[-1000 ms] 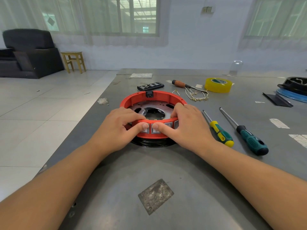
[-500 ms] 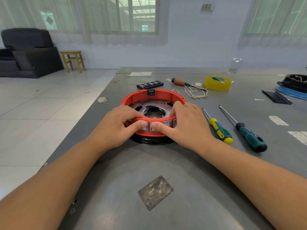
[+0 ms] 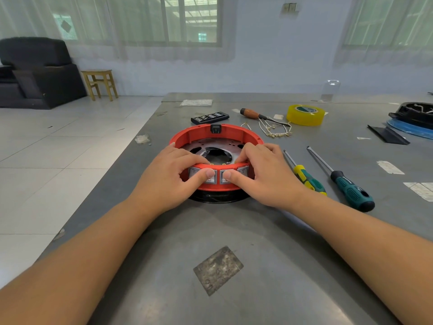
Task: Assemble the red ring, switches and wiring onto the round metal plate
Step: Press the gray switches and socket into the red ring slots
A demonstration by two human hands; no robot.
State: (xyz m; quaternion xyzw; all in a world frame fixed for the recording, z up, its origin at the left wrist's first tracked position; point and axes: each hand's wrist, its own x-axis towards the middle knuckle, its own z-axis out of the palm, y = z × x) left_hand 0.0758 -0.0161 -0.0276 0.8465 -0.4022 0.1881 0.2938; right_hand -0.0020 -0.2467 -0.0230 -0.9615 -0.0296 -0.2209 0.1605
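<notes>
Both hands gripped near arc of red ring (image 3: pixel 187 137): left hand (image 3: pixel 168 177), right hand (image 3: pixel 264 174), thumbs pressing switches (image 3: pixel 214 177), fingers curled inside rim.

Ring (image 3: pixel 187 134): on the worktop (image 3: pixel 269 266), around the plate (image 3: pixel 201 144)
Hands: left hand (image 3: pixel 168 181) and right hand (image 3: pixel 264 177) on ring's near rim
Screwdrivers (image 3: pixel 309 180): right of ring
Wiring (image 3: pixel 276 131), tape roll (image 3: pixel 305 114): behind, right

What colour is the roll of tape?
Yellow; the tape shows best in the head view, at the table's far side.
</notes>
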